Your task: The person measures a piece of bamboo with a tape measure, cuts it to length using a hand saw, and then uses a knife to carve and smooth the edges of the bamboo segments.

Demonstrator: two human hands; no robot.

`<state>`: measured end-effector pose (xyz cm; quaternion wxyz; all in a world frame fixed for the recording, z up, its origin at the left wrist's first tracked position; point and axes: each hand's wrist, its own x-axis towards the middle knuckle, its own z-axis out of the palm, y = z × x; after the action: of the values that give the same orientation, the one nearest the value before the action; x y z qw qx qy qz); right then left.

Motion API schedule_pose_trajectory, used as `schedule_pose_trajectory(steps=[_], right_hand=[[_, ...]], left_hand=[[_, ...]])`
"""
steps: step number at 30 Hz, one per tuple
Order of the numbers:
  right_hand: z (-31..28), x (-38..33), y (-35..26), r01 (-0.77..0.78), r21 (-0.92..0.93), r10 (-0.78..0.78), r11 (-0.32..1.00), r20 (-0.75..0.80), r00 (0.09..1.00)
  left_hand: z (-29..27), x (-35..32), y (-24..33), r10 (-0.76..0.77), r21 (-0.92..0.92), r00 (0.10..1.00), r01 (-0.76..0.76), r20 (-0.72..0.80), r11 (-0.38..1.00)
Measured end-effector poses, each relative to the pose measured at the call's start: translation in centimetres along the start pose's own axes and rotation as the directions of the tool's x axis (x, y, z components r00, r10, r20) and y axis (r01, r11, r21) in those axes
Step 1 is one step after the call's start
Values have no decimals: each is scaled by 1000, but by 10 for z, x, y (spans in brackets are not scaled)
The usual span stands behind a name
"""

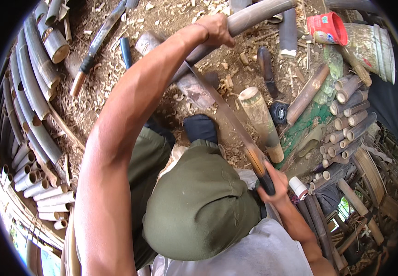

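Observation:
My left hand (216, 30) is closed around a dark bamboo pole (259, 17) that slants from the top edge down to the left. Beneath its lower end lies a short, thick bamboo piece (192, 89) on the ground. My right hand (276, 182) is wrapped round the orange and black handle of a handsaw (226, 112). The saw's blade reaches up and left, its far end touching or just beside the pole near its lower end; my left forearm partly hides that spot. A pale, short bamboo length (261, 120) stands tilted to the right of the blade.
Wood shavings litter the earth floor. A machete (98, 42), a blue-handled tool (125, 51) and a dark-handled tool (266, 69) lie around the pole. Bamboo stacks flank both sides, left (38, 69) and right (348, 110). A red bucket (328, 28) and a whitish bucket (374, 50) are far right.

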<state>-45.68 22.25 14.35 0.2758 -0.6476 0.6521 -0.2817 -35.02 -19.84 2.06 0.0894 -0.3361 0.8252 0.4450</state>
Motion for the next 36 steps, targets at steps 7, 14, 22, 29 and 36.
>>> schedule_pose_trajectory(steps=[7,14,22,29,36], right_hand=[[71,137,10,39,81,-33,996,-72,997],[-22,-13,8,31,-22,-30,999,68,997],[40,77,33,99,74,-92,992,-89,992],[-24,0,18,-82,103,90,991,-83,992],[-30,-70,22,-275,374,376,886,-233,897]], left_hand=[[2,-5,-7,-50,4,999,50,9,999],[3,-4,-10,-68,21,997,67,23,997],[-11,-6,24,-65,-93,998,63,-15,994],[-47,-113,8,39,-214,900,-145,-434,966],[75,-220,-49,-66,-29,788,61,-612,998]])
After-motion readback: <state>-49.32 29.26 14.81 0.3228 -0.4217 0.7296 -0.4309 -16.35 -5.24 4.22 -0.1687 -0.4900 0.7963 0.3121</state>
